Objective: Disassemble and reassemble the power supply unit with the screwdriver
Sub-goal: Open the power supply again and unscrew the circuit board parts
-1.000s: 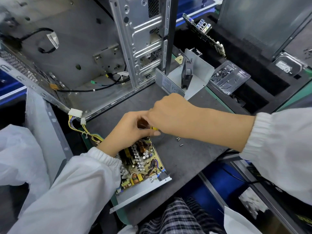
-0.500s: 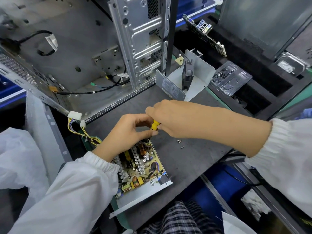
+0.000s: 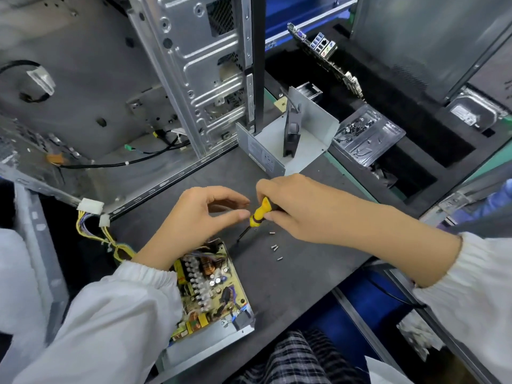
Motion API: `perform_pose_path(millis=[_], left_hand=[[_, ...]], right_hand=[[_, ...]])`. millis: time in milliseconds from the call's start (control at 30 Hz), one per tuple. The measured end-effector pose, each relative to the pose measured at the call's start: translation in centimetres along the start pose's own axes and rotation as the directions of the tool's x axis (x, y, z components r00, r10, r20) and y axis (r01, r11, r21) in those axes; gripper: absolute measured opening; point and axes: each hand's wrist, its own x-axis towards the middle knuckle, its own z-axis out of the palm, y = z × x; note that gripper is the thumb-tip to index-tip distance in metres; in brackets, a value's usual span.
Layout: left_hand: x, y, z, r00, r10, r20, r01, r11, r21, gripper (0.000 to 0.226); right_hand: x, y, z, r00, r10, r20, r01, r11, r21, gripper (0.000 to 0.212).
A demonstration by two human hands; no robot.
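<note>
Bright, even overhead light; shadows soft and short under the hands. Glare on the ribbed metal computer case (image 3: 194, 65) and on the plastic screw tray (image 3: 365, 134). Wide-angle bending at the edges: the bench edge and case panels bow. Upper left corner smeared with blur. Centre sharp; the white sleeve (image 3: 97, 328) nearest the lens is soft.

There is 1 view, from a camera worn on the person's head. It looks forward and steeply down onto the dark work mat (image 3: 291, 275), close enough that both white sleeves fill the lower corners. The left hand (image 3: 194, 217) and right hand (image 3: 293, 206) sit near the middle. Wide-angle bending curves the computer case (image 3: 194, 65) at the top. No other view overlaps it.
</note>
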Motion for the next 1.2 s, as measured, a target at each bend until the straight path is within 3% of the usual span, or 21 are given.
perform_pose_path(millis=[100, 133, 233, 300, 367, 433, 533, 600, 733, 833, 967, 1200], left_hand=[[-2.0, -0.7, -0.9, 0.968, 0.037, -0.248, -0.012, 0.995, 0.102, 0.016], [-2.9, -0.9, -1.3, 0.963, 0.035, -0.266, 0.005, 0.989, 0.149, 0.020], [-5.3, -1.7, -1.5, 0.987, -0.160, -0.014, 0.155, 0.927, 0.340, 0.067], [-7.0, -2.2, -1.6, 0.969, -0.245, 0.043, 0.230, 0.949, 0.217, 0.078], [-8.2, -2.4, -1.7, 0.975, -0.223, -0.020, 0.222, 0.974, -0.035, 0.068], [-10.1, -2.6, -2.4, 0.962, -0.241, -0.131, 0.217, 0.960, -0.176, 0.055], [-12.8, -2.8, -3.4, 0.934, -0.253, -0.253, 0.195, 0.952, -0.235, 0.018], [-14.1, -3.1, -3.8, 0.923, -0.257, -0.287, 0.173, 0.942, -0.288, 0.007], [-16.5, -4.1, -4.4, 0.897, -0.293, -0.330, 0.188, 0.930, -0.315, 0.002], [-16.4, -5.3, -5.2, 0.908, -0.306, -0.287, 0.238, 0.939, -0.250, 0.006], [-12.8, -9.0, -6.4, 0.858, -0.323, -0.398, 0.350, 0.937, -0.006, 0.007], [-11.6, -14.9, -6.2, 0.800, -0.400, -0.448, 0.424, 0.904, -0.051, 0.025]], right_hand=[[-1.5, 1.4, -0.4, 0.992, 0.089, -0.089, -0.073, 0.982, 0.172, 0.008], [-2.1, 1.8, -0.4, 0.987, 0.128, -0.101, -0.100, 0.965, 0.242, 0.009], [-3.4, 1.9, -0.3, 0.975, 0.190, -0.116, -0.105, 0.853, 0.510, 0.010], [-3.2, 1.0, 0.0, 0.981, 0.155, -0.114, -0.056, 0.797, 0.602, 0.008], [-2.5, 0.2, 0.6, 0.989, 0.120, -0.091, -0.034, 0.763, 0.646, 0.007], [-1.3, -1.1, 1.1, 0.996, 0.064, -0.070, -0.001, 0.745, 0.668, 0.007], [0.2, -3.3, 1.6, 0.996, -0.013, -0.084, 0.067, 0.716, 0.694, 0.006], [0.5, -4.5, 2.2, 0.996, -0.045, -0.083, 0.091, 0.671, 0.736, 0.010], [0.3, -6.5, 5.7, 0.982, -0.130, 0.140, -0.003, 0.721, 0.693, 0.016], [0.2, -7.8, 8.9, 0.948, -0.155, 0.279, -0.058, 0.775, 0.629, 0.008], [0.2, -9.1, 11.7, 0.968, -0.032, 0.250, -0.120, 0.814, 0.569, 0.013], [0.5, -14.3, 15.3, 0.983, 0.113, 0.148, -0.176, 0.819, 0.547, 0.012]])
